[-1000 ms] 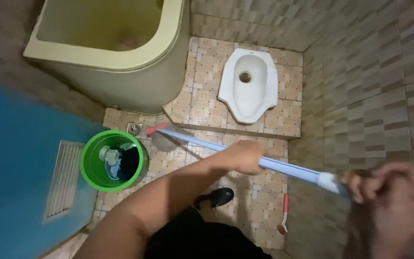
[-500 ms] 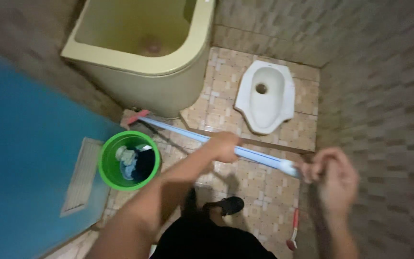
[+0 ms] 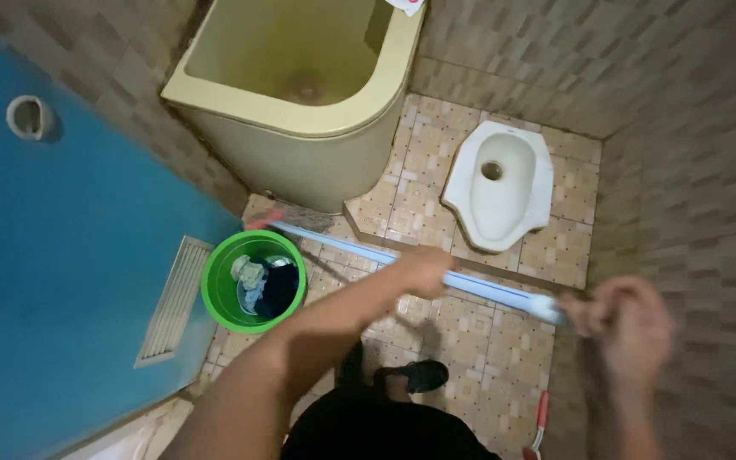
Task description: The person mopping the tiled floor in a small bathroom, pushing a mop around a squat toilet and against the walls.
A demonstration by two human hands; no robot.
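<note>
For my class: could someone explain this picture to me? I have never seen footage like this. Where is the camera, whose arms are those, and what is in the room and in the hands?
The camera sits on a person's head and looks down, so the arms reaching into the picture are that person's own. There is no machine here, just two bare hands.

The left hand has its grip around the middle of a long light-blue handle. The right hand, blurred, holds the handle's near end. The far end, a red-edged brush head, rests on the tiled floor at the foot of a yellow water basin.

Also on the floor: a green bucket with cloths inside, beside a blue door; a white squat toilet on a raised step; a small red-handled brush by the wall; and the person's dark shoe.
</note>
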